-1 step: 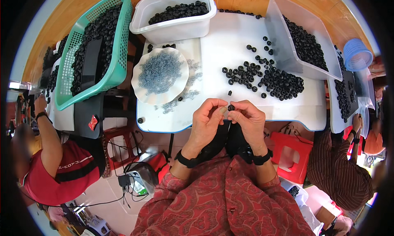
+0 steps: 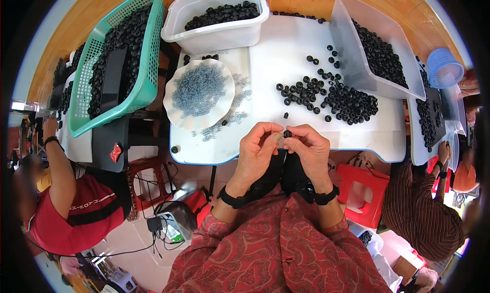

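Note:
My left hand [image 2: 258,151] and my right hand [image 2: 312,153] meet over the near edge of the white table [image 2: 286,48]. Their fingertips pinch one small black ring [image 2: 287,134] between them. Both wrists wear black bands. A loose pile of the same black rings [image 2: 334,98] lies on the table just beyond my right hand. Beyond my left hand stands a white scalloped plate [image 2: 176,112] that holds small greyish clear pieces, and some of these have spilled onto the table beside it.
A white tub [image 2: 217,35], a clear bin [image 2: 352,71] and a teal basket [image 2: 148,84] hold black rings. A small blue basket [image 2: 441,68] is far right. One person in red [image 2: 66,211] sits at left, another in stripes [image 2: 423,216] at right. A red stool [image 2: 363,191] stands below the table.

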`<action>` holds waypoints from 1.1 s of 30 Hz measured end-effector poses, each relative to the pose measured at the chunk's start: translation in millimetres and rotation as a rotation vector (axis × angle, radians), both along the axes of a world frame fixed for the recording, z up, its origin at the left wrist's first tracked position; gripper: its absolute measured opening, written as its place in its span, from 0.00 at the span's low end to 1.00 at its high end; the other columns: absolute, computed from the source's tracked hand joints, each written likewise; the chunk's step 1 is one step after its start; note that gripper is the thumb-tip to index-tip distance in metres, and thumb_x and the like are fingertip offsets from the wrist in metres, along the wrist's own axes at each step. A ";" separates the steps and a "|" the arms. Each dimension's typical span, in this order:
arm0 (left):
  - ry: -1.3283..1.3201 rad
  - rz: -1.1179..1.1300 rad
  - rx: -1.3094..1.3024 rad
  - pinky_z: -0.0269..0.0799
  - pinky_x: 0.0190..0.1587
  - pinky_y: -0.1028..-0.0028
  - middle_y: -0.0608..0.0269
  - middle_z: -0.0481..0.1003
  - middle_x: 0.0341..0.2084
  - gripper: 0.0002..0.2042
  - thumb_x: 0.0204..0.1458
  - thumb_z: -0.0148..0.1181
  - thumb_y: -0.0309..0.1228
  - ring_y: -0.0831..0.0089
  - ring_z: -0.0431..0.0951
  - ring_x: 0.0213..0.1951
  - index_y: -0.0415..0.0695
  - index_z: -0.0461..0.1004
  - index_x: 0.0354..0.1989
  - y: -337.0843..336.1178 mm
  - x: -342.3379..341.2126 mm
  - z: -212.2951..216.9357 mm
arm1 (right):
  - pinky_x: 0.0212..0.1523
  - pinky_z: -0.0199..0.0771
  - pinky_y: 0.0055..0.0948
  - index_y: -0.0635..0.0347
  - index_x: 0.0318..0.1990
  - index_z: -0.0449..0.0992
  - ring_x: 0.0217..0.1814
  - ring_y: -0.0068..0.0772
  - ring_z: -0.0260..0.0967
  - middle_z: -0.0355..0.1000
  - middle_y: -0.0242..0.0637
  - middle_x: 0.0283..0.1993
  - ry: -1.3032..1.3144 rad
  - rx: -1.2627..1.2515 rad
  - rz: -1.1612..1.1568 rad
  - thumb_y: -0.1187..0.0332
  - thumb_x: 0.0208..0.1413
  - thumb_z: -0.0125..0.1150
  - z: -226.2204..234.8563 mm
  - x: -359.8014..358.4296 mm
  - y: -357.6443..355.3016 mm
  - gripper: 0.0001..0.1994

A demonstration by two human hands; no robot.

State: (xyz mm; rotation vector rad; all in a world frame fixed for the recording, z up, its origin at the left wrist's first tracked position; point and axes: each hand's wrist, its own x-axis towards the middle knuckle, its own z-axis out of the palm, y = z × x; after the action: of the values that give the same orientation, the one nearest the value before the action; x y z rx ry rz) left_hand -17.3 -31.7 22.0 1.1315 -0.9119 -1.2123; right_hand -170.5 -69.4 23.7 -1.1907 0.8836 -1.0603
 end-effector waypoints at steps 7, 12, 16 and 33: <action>-0.016 -0.020 0.036 0.71 0.32 0.83 0.68 0.76 0.32 0.08 0.62 0.57 0.25 0.85 0.72 0.31 0.38 0.74 0.47 1.0 3.2 1.8 | 0.31 0.72 0.16 0.67 0.44 0.79 0.33 0.18 0.73 0.76 0.34 0.38 0.087 -0.083 0.011 0.80 0.54 0.66 2.6 1.9 0.4 0.10; -0.058 0.001 0.030 0.71 0.32 0.83 0.67 0.77 0.31 0.07 0.61 0.58 0.25 0.85 0.73 0.32 0.37 0.74 0.46 2.4 4.3 2.1 | 0.30 0.71 0.16 0.67 0.43 0.79 0.31 0.16 0.72 0.76 0.34 0.37 0.130 -0.125 -0.006 0.80 0.53 0.67 1.7 2.9 0.9 0.10; -0.120 0.004 0.012 0.71 0.31 0.84 0.68 0.77 0.30 0.06 0.61 0.59 0.25 0.85 0.73 0.31 0.37 0.75 0.44 3.2 6.3 2.2 | 0.30 0.72 0.17 0.67 0.42 0.80 0.31 0.18 0.72 0.75 0.35 0.36 0.214 -0.209 -0.013 0.79 0.51 0.69 0.1 3.2 0.7 0.10; -0.027 -0.008 -0.003 0.71 0.29 0.83 0.67 0.78 0.28 0.04 0.58 0.61 0.23 0.85 0.75 0.28 0.38 0.76 0.41 3.3 11.4 -4.1 | 0.31 0.76 0.19 0.65 0.46 0.79 0.33 0.22 0.75 0.76 0.37 0.39 0.262 -0.285 0.020 0.80 0.52 0.67 4.4 6.8 5.1 0.12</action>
State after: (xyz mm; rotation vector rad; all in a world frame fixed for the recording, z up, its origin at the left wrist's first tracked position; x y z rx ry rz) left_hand -5.9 -28.5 17.9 1.1454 -0.9391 -1.2042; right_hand -163.7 -64.3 28.1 -1.6011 0.9387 -1.0527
